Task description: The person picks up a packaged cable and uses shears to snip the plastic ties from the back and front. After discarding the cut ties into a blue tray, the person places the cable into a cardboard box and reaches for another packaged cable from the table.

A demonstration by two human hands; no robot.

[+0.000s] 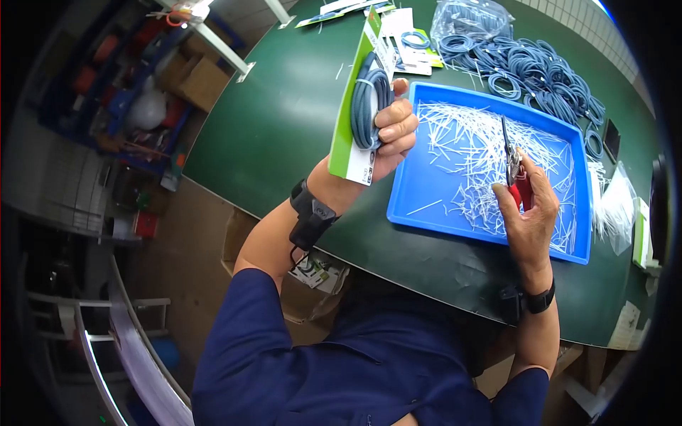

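Note:
My left hand (pixel 398 131) is closed round a green-and-white packaging card (pixel 344 162), held upright above the table. Against the card's face lies a coiled blue-grey cable (pixel 362 106), bound with a pale tie near its top. Over a blue tray (pixel 419 195), my right hand (pixel 531 224) grips red-handled cutters (pixel 524 190), their dark tips pointing to the far side. Many white cut strips (pixel 458 135) are scattered across the tray's floor. The cutters are apart from the card and the cable. My left palm is hidden.
A heap of blue-grey cable coils (pixel 547 74) lies behind the tray, beside a clear bag of coils (pixel 472 20). More cards (pixel 415 53) lie at the back. Right of the tray are a plastic bag with white strips (pixel 614 206) and a dark phone-like object (pixel 611 140).

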